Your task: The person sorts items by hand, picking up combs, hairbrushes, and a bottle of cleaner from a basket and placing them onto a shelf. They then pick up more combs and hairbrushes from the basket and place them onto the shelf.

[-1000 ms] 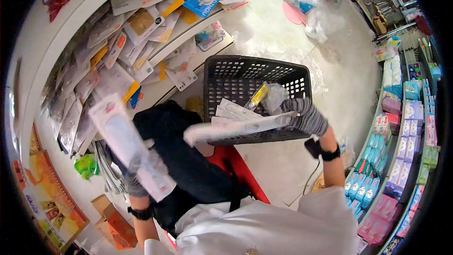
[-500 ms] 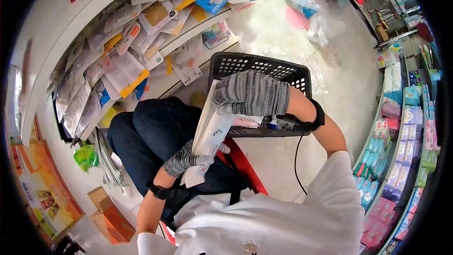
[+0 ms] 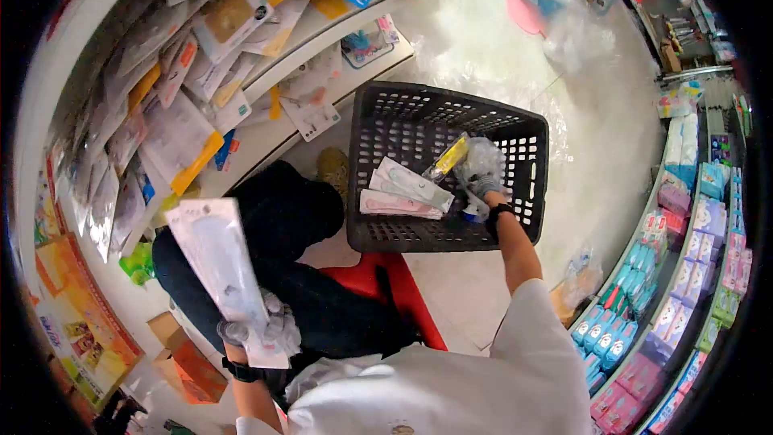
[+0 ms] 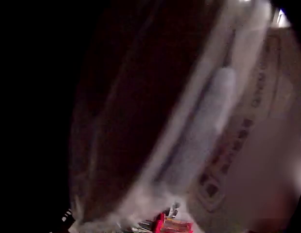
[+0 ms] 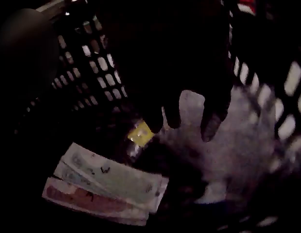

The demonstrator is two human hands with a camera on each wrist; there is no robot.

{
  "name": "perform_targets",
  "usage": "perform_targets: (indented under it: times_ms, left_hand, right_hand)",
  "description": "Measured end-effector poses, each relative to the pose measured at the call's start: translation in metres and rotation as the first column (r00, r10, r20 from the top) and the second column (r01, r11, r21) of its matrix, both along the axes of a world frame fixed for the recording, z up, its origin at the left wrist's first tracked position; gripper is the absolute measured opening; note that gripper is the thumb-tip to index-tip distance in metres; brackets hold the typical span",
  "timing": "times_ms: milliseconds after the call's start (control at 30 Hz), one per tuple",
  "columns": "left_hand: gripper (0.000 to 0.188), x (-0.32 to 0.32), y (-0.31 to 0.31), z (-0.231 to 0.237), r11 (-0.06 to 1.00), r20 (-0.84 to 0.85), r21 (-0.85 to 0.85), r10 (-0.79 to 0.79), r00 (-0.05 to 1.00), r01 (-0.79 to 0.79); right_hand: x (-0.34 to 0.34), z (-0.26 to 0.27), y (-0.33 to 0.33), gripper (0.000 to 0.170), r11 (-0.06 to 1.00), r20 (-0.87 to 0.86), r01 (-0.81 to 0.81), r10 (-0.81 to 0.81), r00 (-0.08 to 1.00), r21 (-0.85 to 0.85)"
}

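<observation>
My left hand [image 3: 266,326], in a grey knitted glove, grips long, narrow white packages [image 3: 217,246] by their lower end, tilted up over my left thigh. In the left wrist view, a pale elongated item [image 4: 208,116] shows through the clear wrapping. My gloved right hand [image 3: 487,185] reaches down into the black basket [image 3: 447,238], its fingers extended and spread at a crumpled clear plastic bag [image 3: 483,157]. Beside that bag lies a yellow-labelled packet [image 3: 447,157]. Several long packages [image 3: 407,185] like those in my left hand lie fanned in the basket's left part.
Shelves at left are heaped with carded packages [image 3: 181,137]. A red stool [image 3: 411,298] stands below the basket. An orange-brown box [image 3: 193,370] sits on the floor at lower left. Stocked shelves [image 3: 644,330] line the right. Plastic wrapping [image 3: 572,32] lies on the floor ahead.
Half a second ago both hands were on the packages over my lap. Since then my left hand has swung them left, while my right hand has let go and moved down into the basket.
</observation>
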State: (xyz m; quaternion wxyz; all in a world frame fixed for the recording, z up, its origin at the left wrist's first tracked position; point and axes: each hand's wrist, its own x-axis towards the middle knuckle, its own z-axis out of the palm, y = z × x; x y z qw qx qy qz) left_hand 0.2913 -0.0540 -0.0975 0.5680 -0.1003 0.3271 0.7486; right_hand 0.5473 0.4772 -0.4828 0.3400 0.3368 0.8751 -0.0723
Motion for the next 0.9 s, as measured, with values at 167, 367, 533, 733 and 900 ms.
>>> perform_targets:
  times_ms: [167,367,533,733,900]
  left_hand:
    - [0.070,-0.004,-0.006,-0.002,0.991,0.015,-0.068,0.115,0.993,-0.114]
    - [0.070,-0.007,-0.005,-0.007,0.988,0.001,-0.066,0.141,0.990,-0.140]
    - [0.070,-0.002,-0.013,-0.008,0.987,-0.011,-0.048,0.154,0.988,-0.155]
    - [0.071,0.004,-0.021,-0.010,0.984,0.009,-0.042,0.175,0.985,-0.174]
    - [0.071,0.002,-0.019,-0.014,0.983,0.039,-0.061,0.177,0.983,-0.174]
  right_hand:
    - [-0.028,-0.004,-0.029,0.056,0.986,-0.103,0.149,-0.156,0.982,-0.078]
    - [-0.153,0.100,-0.089,0.039,0.974,-0.566,-0.172,0.059,0.822,-0.149]
    - [-0.227,0.199,-0.174,0.038,0.915,-0.644,-0.390,0.240,0.726,-0.099]
    - [-0.227,0.163,-0.149,0.031,0.823,-0.676,-0.558,0.350,0.648,-0.109]
    - [-0.157,0.150,-0.079,0.029,0.977,-0.826,0.010,-0.184,0.533,-0.212]
